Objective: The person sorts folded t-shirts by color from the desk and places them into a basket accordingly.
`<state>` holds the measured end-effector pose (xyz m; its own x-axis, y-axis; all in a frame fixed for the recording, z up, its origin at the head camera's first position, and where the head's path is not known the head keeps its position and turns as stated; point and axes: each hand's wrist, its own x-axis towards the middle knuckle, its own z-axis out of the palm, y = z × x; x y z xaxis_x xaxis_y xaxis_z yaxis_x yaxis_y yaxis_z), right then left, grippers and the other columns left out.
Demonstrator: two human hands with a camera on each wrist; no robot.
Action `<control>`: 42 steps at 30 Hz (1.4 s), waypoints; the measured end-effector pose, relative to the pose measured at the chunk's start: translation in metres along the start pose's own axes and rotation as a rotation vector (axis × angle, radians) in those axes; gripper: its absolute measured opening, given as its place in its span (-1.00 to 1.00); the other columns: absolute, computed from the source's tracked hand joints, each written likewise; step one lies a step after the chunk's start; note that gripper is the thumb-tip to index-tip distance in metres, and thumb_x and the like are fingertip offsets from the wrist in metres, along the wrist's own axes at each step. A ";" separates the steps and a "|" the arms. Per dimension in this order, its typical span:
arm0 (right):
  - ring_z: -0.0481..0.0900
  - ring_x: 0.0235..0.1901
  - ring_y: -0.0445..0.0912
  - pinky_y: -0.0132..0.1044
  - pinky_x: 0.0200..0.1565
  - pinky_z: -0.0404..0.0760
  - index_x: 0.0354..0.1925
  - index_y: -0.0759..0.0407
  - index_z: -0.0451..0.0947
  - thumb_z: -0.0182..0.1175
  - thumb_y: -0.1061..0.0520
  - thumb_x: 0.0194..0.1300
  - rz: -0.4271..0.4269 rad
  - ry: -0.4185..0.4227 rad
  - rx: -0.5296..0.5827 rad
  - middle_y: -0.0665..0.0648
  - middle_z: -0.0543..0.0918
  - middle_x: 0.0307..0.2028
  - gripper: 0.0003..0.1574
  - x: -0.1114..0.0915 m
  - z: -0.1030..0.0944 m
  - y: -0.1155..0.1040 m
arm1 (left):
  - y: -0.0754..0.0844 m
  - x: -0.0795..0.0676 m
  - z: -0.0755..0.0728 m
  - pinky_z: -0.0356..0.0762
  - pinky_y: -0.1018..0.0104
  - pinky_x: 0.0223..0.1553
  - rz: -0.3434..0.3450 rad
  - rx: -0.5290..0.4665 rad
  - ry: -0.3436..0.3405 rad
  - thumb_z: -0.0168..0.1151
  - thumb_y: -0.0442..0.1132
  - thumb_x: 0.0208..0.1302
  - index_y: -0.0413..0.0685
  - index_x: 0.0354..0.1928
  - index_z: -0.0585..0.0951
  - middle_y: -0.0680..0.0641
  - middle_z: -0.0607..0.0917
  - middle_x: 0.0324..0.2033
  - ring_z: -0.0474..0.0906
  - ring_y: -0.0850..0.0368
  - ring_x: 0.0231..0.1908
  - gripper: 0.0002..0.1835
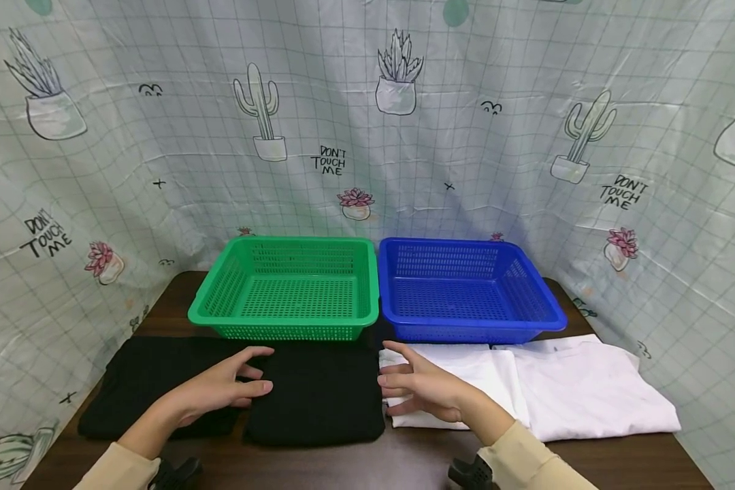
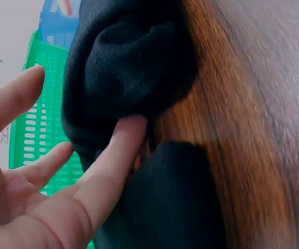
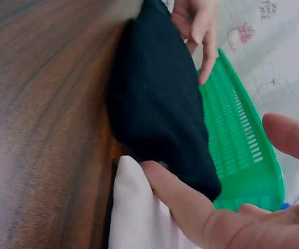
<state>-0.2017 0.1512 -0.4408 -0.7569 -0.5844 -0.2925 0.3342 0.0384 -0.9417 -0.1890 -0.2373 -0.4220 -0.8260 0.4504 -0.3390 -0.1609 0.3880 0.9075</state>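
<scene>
My left hand [image 1: 217, 388] is over the gap between two folded black cloths, fingers spread and loosely bent. The middle black cloth [image 1: 318, 401] lies flat and thick, its left edge beside that hand; the other black cloth [image 1: 153, 374] lies to its left. In the left wrist view one fingertip is right at the fold of the black fabric [image 2: 123, 67]. My right hand [image 1: 425, 384], fingers spread, is over the left part of a folded white cloth [image 1: 478, 371]. The right wrist view has a fingertip between the white fabric [image 3: 134, 202] and the black cloth [image 3: 160, 98].
Behind the cloths stand a green plastic basket [image 1: 300, 296] and a blue basket [image 1: 453, 299], side by side, nothing inside either. Another white cloth [image 1: 594, 391] lies at the right. A printed curtain [image 1: 355, 122] surrounds the dark wooden table [image 1: 318, 469].
</scene>
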 end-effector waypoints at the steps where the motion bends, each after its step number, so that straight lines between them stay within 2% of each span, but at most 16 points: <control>1: 0.41 0.23 0.24 0.17 0.05 0.55 0.55 -0.07 -0.20 0.26 0.09 0.35 0.007 -0.005 0.010 0.43 0.21 0.35 0.08 0.002 0.001 0.000 | -0.001 0.001 0.000 0.52 -0.08 0.07 -0.001 -0.009 -0.007 0.19 -0.03 0.40 -0.01 0.52 0.03 -0.39 0.29 0.29 0.49 -0.19 0.14 -0.20; 3: 0.37 0.26 0.28 0.17 0.06 0.54 0.55 -0.06 -0.19 0.26 0.07 0.34 0.022 -0.012 0.016 0.43 0.19 0.36 0.07 0.007 0.003 0.000 | -0.002 0.002 -0.001 0.51 -0.11 0.08 -0.008 -0.024 -0.012 0.19 -0.04 0.41 0.01 0.52 0.03 -0.39 0.26 0.30 0.46 -0.20 0.17 -0.21; 9: 0.10 0.39 0.36 0.35 0.17 0.33 0.56 -0.08 -0.15 0.29 0.10 0.30 0.045 -0.017 0.036 0.49 -0.18 0.46 0.10 0.023 0.013 0.006 | -0.006 0.009 0.005 0.41 -0.21 0.12 -0.031 -0.073 -0.008 0.30 -0.07 0.32 0.11 0.53 0.00 -0.46 0.13 0.37 0.22 -0.36 0.32 -0.12; 11: 0.09 0.40 0.34 0.44 0.19 0.20 0.55 -0.10 -0.14 0.30 0.14 0.28 0.039 -0.006 0.033 0.51 -0.25 0.46 0.11 0.026 0.016 0.009 | -0.007 0.010 0.007 0.36 -0.25 0.15 -0.033 -0.088 0.001 0.32 -0.08 0.30 0.13 0.53 0.00 -0.48 0.09 0.40 0.12 -0.40 0.37 -0.10; 13: 0.15 0.38 0.32 0.46 0.19 0.18 0.55 -0.11 -0.11 0.32 0.17 0.26 0.025 0.018 0.020 0.53 -0.28 0.46 0.11 0.029 0.019 0.011 | -0.006 0.010 0.010 0.31 -0.29 0.17 -0.032 -0.096 0.017 0.34 -0.09 0.28 0.15 0.53 0.01 -0.48 0.06 0.41 0.05 -0.41 0.40 -0.09; 16: 0.31 0.30 0.29 0.34 0.16 0.34 0.54 -0.10 -0.06 0.33 0.24 0.24 -0.011 0.047 0.023 0.51 -0.28 0.47 0.10 0.030 0.022 0.015 | -0.004 0.009 0.012 0.29 -0.30 0.18 -0.026 -0.113 0.030 0.36 -0.11 0.26 0.19 0.52 0.02 -0.48 0.01 0.43 -0.02 -0.42 0.41 -0.09; 20: 0.50 0.14 0.19 0.11 0.04 0.56 0.51 -0.07 0.01 0.32 0.33 0.21 -0.059 0.065 0.060 0.44 -0.15 0.47 0.07 0.034 0.027 0.021 | -0.004 0.008 0.015 0.39 -0.14 0.11 -0.014 -0.164 0.021 0.34 -0.13 0.29 0.26 0.53 0.00 -0.48 -0.14 0.45 -0.05 -0.48 0.40 -0.09; 22: 0.56 0.07 0.14 0.05 -0.02 0.61 0.50 -0.08 0.04 0.33 0.34 0.19 -0.075 0.070 0.070 0.40 -0.06 0.46 0.06 0.037 0.030 0.023 | -0.006 0.009 0.016 0.45 0.06 -0.06 -0.016 -0.187 0.022 0.32 -0.13 0.30 0.29 0.52 0.00 -0.48 -0.20 0.46 0.31 -0.50 0.15 -0.11; 24: 0.60 0.03 0.11 0.01 -0.06 0.64 0.48 -0.10 0.08 0.35 0.32 0.18 -0.082 0.078 0.047 0.37 0.03 0.43 0.05 0.039 0.034 0.024 | -0.009 0.011 0.019 0.40 0.14 -0.17 -0.018 -0.202 0.033 0.32 -0.11 0.31 0.31 0.51 0.02 -0.47 -0.23 0.46 0.29 -0.49 0.15 -0.13; 27: 0.62 -0.02 0.09 -0.02 -0.09 0.66 0.46 -0.12 0.14 0.39 0.30 0.16 -0.087 0.093 -0.006 0.35 0.19 0.35 0.03 0.041 0.038 0.024 | -0.013 0.014 0.023 0.43 -0.10 -0.04 -0.033 -0.205 0.067 0.33 -0.07 0.29 0.36 0.49 0.07 -0.41 -0.25 0.48 0.20 -0.42 0.25 -0.15; 29: 0.64 -0.05 0.08 -0.07 -0.10 0.66 0.45 -0.11 0.18 0.40 0.30 0.14 -0.094 0.113 -0.040 0.33 0.22 0.34 0.01 0.041 0.038 0.025 | -0.015 0.015 0.024 0.20 -0.40 0.18 -0.034 -0.209 0.083 0.34 -0.06 0.28 0.37 0.49 0.09 -0.38 -0.26 0.48 -0.31 -0.37 0.46 -0.16; 31: 0.64 -0.04 0.07 -0.09 -0.09 0.66 0.44 -0.09 0.20 0.39 0.33 0.13 -0.102 0.119 -0.031 0.35 0.20 0.36 0.01 0.042 0.038 0.026 | -0.017 0.015 0.025 -0.07 -0.53 0.22 -0.028 -0.217 0.087 0.34 -0.07 0.28 0.37 0.49 0.10 -0.37 -0.27 0.49 -0.40 -0.36 0.46 -0.17; 34: 0.61 0.01 0.09 -0.09 -0.06 0.65 0.44 -0.08 0.21 0.38 0.34 0.14 -0.116 0.106 0.003 0.34 0.07 0.43 -0.01 0.038 0.036 0.027 | -0.016 0.010 0.025 -0.11 -0.55 0.22 -0.011 -0.236 0.078 0.32 -0.11 0.30 0.35 0.49 0.10 -0.38 -0.28 0.48 -0.42 -0.38 0.46 -0.18; 37: 0.43 0.23 0.20 0.00 0.08 0.57 0.45 -0.09 0.20 0.38 0.30 0.17 -0.139 0.071 0.003 0.30 -0.07 0.50 -0.01 0.029 0.037 0.020 | -0.008 -0.002 0.023 -0.09 -0.58 0.19 0.013 -0.235 0.054 0.28 -0.12 0.34 0.36 0.50 0.08 -0.35 -0.29 0.49 -0.41 -0.38 0.46 -0.19; 40: -0.08 0.48 0.23 0.14 0.25 0.37 0.46 -0.11 0.18 0.40 0.23 0.18 -0.165 0.044 -0.029 0.20 -0.23 0.54 -0.01 0.017 0.040 0.001 | 0.010 -0.018 0.018 -0.09 -0.58 0.18 0.043 -0.220 0.039 0.24 -0.14 0.37 0.42 0.50 0.06 -0.27 -0.30 0.50 -0.41 -0.34 0.47 -0.21; 42: -0.41 0.50 0.17 0.20 0.31 0.24 0.47 -0.15 0.17 0.41 0.20 0.18 -0.179 0.025 -0.043 0.11 -0.30 0.55 0.00 0.010 0.042 -0.016 | 0.024 -0.028 0.012 -0.10 -0.57 0.20 0.071 -0.206 0.028 0.21 -0.17 0.40 0.46 0.50 0.04 -0.23 -0.33 0.51 -0.45 -0.29 0.48 -0.22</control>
<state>-0.1911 0.1111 -0.4220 -0.8161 -0.5646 -0.1233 0.1690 -0.0290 -0.9852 -0.1635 -0.2306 -0.3939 -0.8533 0.4474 -0.2676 -0.2061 0.1821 0.9614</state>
